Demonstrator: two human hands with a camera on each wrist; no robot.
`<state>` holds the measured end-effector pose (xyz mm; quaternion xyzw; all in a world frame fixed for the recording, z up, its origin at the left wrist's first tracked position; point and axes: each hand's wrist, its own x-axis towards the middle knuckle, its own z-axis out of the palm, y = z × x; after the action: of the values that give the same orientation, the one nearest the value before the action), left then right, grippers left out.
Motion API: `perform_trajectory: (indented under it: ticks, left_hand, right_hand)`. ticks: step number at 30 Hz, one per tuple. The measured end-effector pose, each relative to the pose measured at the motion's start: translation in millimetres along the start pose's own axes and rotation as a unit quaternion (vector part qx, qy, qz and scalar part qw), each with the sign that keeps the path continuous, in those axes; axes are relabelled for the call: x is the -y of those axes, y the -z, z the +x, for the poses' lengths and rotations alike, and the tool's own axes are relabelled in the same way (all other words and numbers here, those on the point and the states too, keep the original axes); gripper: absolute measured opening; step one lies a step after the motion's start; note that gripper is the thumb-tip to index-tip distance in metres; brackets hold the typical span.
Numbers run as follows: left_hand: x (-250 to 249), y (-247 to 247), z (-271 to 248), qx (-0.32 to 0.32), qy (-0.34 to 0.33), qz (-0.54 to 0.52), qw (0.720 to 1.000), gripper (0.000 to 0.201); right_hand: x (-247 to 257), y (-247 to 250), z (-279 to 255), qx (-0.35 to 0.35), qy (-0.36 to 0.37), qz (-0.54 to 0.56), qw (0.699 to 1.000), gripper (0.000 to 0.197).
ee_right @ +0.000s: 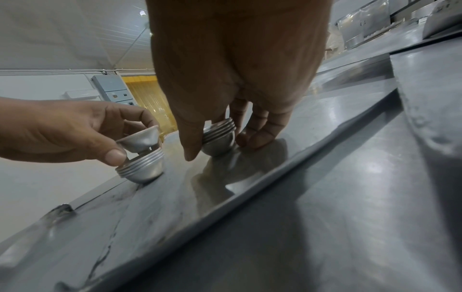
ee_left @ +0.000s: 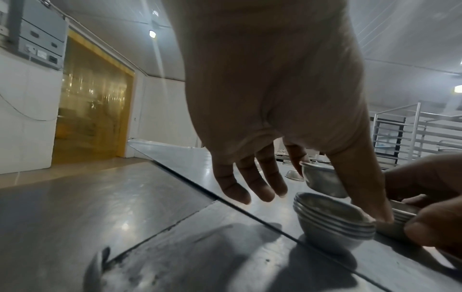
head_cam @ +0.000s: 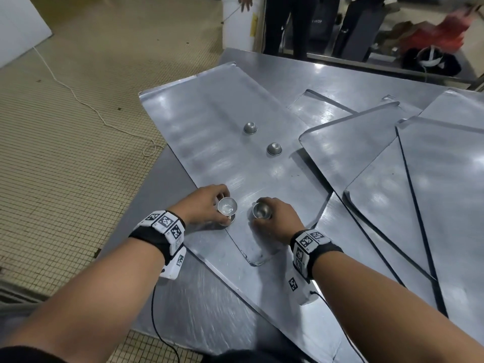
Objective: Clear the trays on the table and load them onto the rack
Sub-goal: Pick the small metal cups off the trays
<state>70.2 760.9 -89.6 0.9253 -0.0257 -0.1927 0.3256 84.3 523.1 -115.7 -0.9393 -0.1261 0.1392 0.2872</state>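
Note:
A large flat metal tray (head_cam: 209, 121) lies slantwise on the steel table (head_cam: 149, 213). Two small metal cups (head_cam: 250, 127) (head_cam: 274, 148) stand upside down near its middle. At the tray's near end my left hand (head_cam: 222, 209) pinches a single small cup (head_cam: 227, 205) (ee_left: 322, 181) just above a nested stack of cups (ee_left: 332, 219) (ee_right: 141, 168). Beside it my right hand (head_cam: 258, 214) grips a second nested stack (head_cam: 262, 209) (ee_right: 218, 138) that rests on the tray, thumb on one side and fingers on the other.
More flat trays (head_cam: 366, 153) (head_cam: 445, 192) overlap on the table to the right. A tall tray rack (ee_left: 410, 134) stands beyond the table. Another person (head_cam: 285, 22) stands at the far side. A white cable (head_cam: 78, 100) trails over the tiled floor on the left.

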Motion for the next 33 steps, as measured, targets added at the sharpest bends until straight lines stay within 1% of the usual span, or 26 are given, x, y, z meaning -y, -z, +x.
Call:
perform_trajectory:
  ticks: [4,8,9,12,14,17,19,22,23,25,28,30,33]
  left_hand:
    - [3,-3,-5,0.014,0.001,0.017,1.0,0.057]
    - [2,-9,-9,0.017,0.004,0.011,1.0,0.078]
    - [1,-11,-8,0.012,0.001,0.019,1.0,0.077]
    - [-1,-14,-5,-0.008,-0.015,0.048,0.999,0.059]
    - [-3,-17,-2,-0.025,-0.019,0.048,0.998,0.056]
    - [-9,-19,8,-0.05,-0.023,0.048,0.997,0.059]
    - [-13,-17,17,-0.032,-0.021,0.048,0.998,0.065]
    - [-13,-3,35,0.002,-0.007,0.036,0.999,0.078]
    - [-12,4,41,0.0,-0.002,0.032,0.999,0.078]
    - [-11,21,55,-0.008,0.002,0.039,0.999,0.072]
    - [-8,43,80,-0.004,0.005,0.065,0.998,0.058]
    - [-8,54,102,-0.001,0.01,0.077,0.997,0.054]
    - [-6,66,138,-0.003,0.019,0.088,0.996,0.052]
  right_hand:
    - [0,1,0,-0.003,0.005,0.0,1.0,0.015]
    - [-1,3,2,0.012,0.002,0.002,1.0,0.019]
    - [0,4,1,0.014,0.003,0.002,1.0,0.019]
    - [3,8,1,0.033,0.01,0.004,0.999,0.018]
    - [2,11,4,0.042,0.014,0.006,0.999,0.02]
    - [-3,14,13,0.034,-0.01,0.006,0.999,0.034]
    - [-6,17,18,0.045,-0.021,0.006,0.999,0.048]
    - [-8,29,28,0.08,-0.033,0.013,0.996,0.077]
    - [-9,34,33,0.077,-0.042,0.019,0.996,0.081]
    - [-13,47,48,0.047,-0.056,0.023,0.997,0.075]
    - [-19,66,79,0.006,-0.064,0.007,0.998,0.054]
    - [-22,76,102,0.001,-0.067,-0.002,0.998,0.048]
    - [-25,87,134,0.0,-0.066,-0.014,0.998,0.045]
